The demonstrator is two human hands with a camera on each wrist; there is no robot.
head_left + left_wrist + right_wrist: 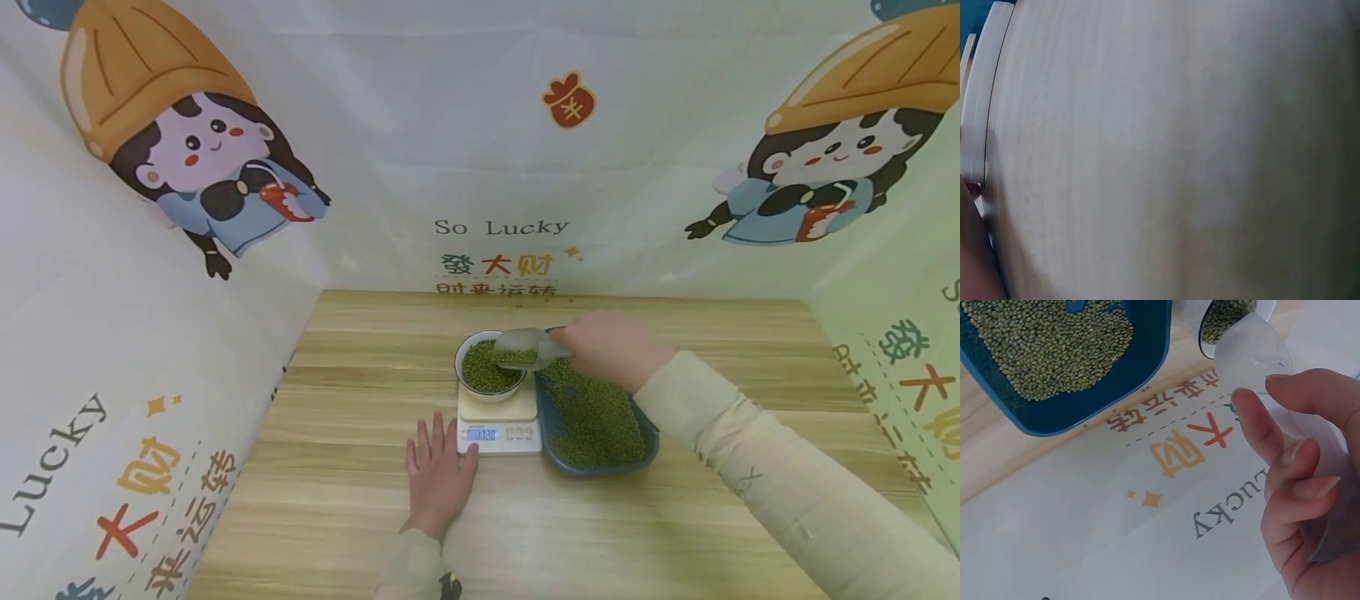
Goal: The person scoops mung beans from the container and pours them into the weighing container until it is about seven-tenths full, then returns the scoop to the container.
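Observation:
My right hand [611,350] grips the handle of a clear plastic scoop [531,340], fingers curled round it in the right wrist view. The scoop, with some green mung beans in it, is over the right side of a white bowl [491,397] holding mung beans [483,375]. That bowl stands on a white kitchen scale [498,417] with a lit display. My left hand [438,483] lies on the table with fingers straight, its thumb at the scale's front left corner. The left wrist view shows mainly tabletop, with the scale's edge [982,94] at far left.
Right of the scale sits a blue tray [592,472] of mung beans [600,425]. Everything stands on a wood-grain table [360,383]. A printed white cloth [480,150] rises behind the table and on both sides.

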